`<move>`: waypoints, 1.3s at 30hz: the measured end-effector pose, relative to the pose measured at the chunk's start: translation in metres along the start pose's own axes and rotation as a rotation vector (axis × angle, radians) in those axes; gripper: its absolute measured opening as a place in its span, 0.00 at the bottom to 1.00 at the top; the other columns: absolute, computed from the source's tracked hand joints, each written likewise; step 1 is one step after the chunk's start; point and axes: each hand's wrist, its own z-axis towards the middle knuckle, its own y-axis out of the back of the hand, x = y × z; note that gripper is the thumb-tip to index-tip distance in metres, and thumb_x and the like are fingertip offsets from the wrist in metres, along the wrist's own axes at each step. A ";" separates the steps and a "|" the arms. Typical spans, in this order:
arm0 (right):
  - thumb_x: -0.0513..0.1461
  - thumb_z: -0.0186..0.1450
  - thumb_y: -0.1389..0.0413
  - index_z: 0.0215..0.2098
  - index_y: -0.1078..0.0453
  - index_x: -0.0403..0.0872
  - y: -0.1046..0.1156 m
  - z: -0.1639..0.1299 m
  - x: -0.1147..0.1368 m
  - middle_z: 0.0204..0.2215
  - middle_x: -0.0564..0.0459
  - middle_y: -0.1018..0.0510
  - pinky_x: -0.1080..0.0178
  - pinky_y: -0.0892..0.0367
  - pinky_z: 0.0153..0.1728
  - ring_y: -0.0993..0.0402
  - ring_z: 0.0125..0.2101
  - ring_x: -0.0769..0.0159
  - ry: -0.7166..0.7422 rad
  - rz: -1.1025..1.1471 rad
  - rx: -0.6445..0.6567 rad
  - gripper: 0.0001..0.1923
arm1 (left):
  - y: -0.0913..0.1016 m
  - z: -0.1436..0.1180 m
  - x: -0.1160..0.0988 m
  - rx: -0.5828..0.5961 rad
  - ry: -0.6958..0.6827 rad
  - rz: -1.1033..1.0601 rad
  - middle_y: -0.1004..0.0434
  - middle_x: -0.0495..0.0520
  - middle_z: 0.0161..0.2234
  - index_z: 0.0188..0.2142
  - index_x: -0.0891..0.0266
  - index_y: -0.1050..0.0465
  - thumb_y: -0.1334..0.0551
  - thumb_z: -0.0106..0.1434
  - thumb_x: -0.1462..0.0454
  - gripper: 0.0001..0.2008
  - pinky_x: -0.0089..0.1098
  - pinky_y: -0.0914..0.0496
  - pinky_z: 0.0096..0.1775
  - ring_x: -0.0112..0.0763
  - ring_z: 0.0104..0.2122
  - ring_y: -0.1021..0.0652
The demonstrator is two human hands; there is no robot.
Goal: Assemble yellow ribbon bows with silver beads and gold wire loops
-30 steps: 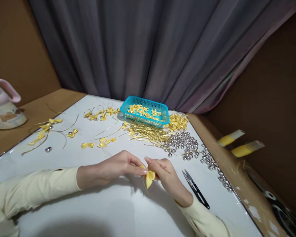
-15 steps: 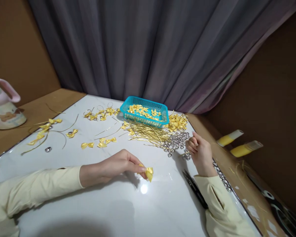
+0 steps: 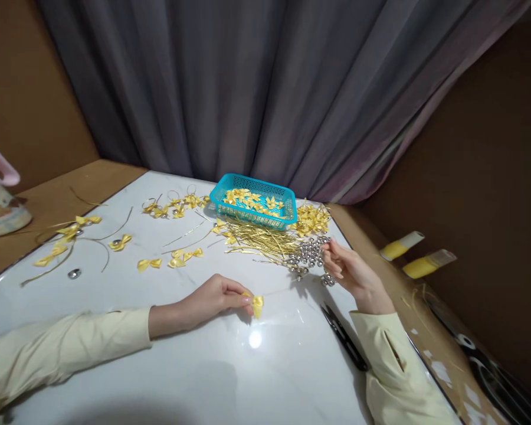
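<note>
My left hand (image 3: 216,299) pinches a yellow ribbon bow (image 3: 257,306) between thumb and fingers, just above the white tabletop (image 3: 181,366). My right hand (image 3: 354,273) is at the right edge of a pile of small silver bells (image 3: 308,252). Its thumb and forefinger come together, the other fingers curled; whatever lies between them is too small to make out. Below that hand, black-handled thread snips (image 3: 346,339) lie beside the right sleeve. A heap of gold wire ties (image 3: 261,239) spreads left of the bells.
A turquoise basket (image 3: 292,199) of yellow bows stands at the back, with a heap of bows (image 3: 312,219) at its right. Finished-looking bows with cords (image 3: 66,233) lie left. Beyond the table are yellow tubes (image 3: 429,264), large scissors (image 3: 478,354) and a pink-handled jug (image 3: 2,200).
My right hand has turned and its fingers have loosened slightly at the edge of the bells. My left hand still holds the bow, slightly higher and further left in view. The whole view has shifted a little.
</note>
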 end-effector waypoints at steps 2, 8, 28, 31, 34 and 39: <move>0.54 0.53 0.41 0.29 0.31 0.43 0.001 -0.001 -0.002 0.10 0.63 0.39 0.71 0.52 0.11 0.52 0.10 0.79 -0.029 -0.044 0.025 0.21 | -0.001 0.001 0.003 0.002 -0.044 0.033 0.19 0.57 0.30 0.31 0.68 0.23 0.38 0.57 0.58 0.13 0.32 0.32 0.39 0.35 0.33 0.23; 0.41 0.45 0.35 0.26 0.28 0.39 -0.002 -0.011 0.003 0.15 0.55 0.27 0.67 0.33 0.17 0.32 0.13 0.72 -0.204 -0.281 0.158 0.14 | -0.007 -0.001 0.008 -0.015 -0.137 0.269 0.20 0.54 0.32 0.31 0.64 0.23 0.42 0.61 0.59 0.12 0.30 0.31 0.41 0.33 0.35 0.22; 0.29 0.50 0.49 0.11 0.34 0.41 0.001 -0.001 -0.014 0.07 0.54 0.31 0.73 0.42 0.08 0.40 0.07 0.75 -0.434 -0.663 0.251 0.12 | -0.038 0.099 -0.009 0.238 -0.771 1.241 0.50 0.68 0.64 0.45 0.67 0.35 0.57 0.69 0.68 0.14 0.43 0.44 0.58 0.40 0.64 0.48; 0.29 0.50 0.49 0.10 0.35 0.41 -0.001 -0.001 -0.014 0.07 0.54 0.31 0.73 0.43 0.09 0.41 0.07 0.75 -0.428 -0.676 0.258 0.13 | -0.037 0.099 -0.007 0.255 -0.797 1.240 0.47 0.68 0.63 0.53 0.68 0.40 0.56 0.69 0.69 0.16 0.43 0.45 0.58 0.40 0.63 0.46; 0.29 0.50 0.50 0.09 0.36 0.41 -0.003 -0.002 -0.011 0.07 0.54 0.32 0.73 0.44 0.09 0.41 0.07 0.75 -0.421 -0.683 0.259 0.13 | -0.037 0.099 -0.006 0.265 -0.812 1.233 0.45 0.68 0.62 0.55 0.68 0.42 0.56 0.69 0.69 0.16 0.42 0.45 0.58 0.40 0.62 0.43; 0.28 0.49 0.51 0.08 0.36 0.42 -0.007 -0.005 -0.004 0.05 0.55 0.34 0.72 0.44 0.09 0.41 0.07 0.74 -0.416 -0.683 0.226 0.13 | -0.037 0.100 -0.004 0.267 -0.836 1.200 0.43 0.70 0.61 0.56 0.69 0.43 0.56 0.69 0.69 0.18 0.43 0.44 0.57 0.42 0.61 0.41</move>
